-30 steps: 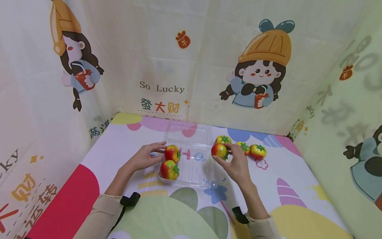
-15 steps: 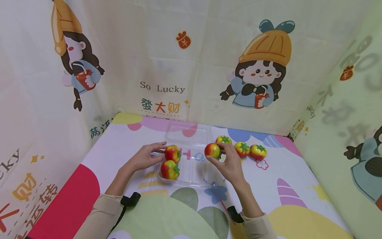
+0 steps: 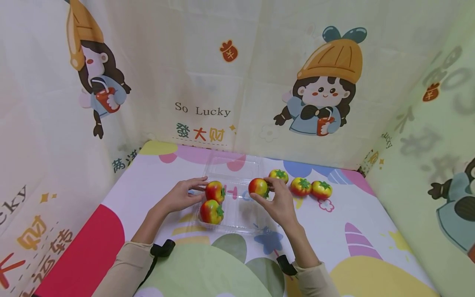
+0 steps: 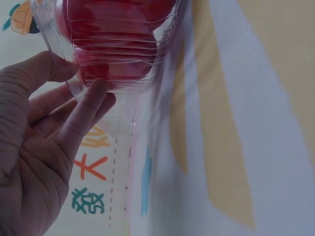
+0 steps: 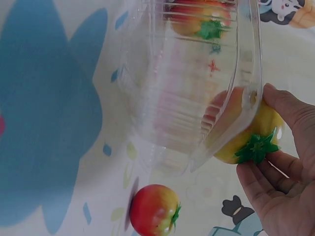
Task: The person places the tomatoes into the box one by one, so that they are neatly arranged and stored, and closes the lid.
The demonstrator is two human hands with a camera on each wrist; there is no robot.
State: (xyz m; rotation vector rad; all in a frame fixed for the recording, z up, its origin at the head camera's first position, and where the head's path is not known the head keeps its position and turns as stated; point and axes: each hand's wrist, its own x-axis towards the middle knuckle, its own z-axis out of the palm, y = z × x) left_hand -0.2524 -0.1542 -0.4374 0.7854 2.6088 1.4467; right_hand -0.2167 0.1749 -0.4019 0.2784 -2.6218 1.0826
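Your left hand [image 3: 182,196] grips the left rim of the clear plastic container [image 3: 231,214], with the edge caught between the digits. Your right hand [image 3: 280,202] pinches a red-and-yellow fruit [image 3: 257,188] between thumb and fingers, holding it above the right part of the container. The green leafy top of that fruit faces your palm. In the right wrist view you see part of it through the container's clear wall; you cannot tell whether it touches the rim.

Inside the container, along its left side, you have two more fruits, the rear fruit [image 3: 214,192] just behind the front fruit [image 3: 210,212], both with their leafy tops turned to the right. The container's lid [image 3: 233,167] is folded back on its far side.

Right of the container, three fruits lie on the printed tablecloth [image 3: 315,235]: the nearest fruit [image 3: 278,176] by its far right corner, then the middle fruit [image 3: 300,187] and the outermost fruit [image 3: 321,189] close together. A blue star print [image 3: 268,239] shows by the container's near right corner. Behind the container hangs a pale curtain [image 3: 252,82] with a cartoon figure [image 3: 323,103] in an orange hat.
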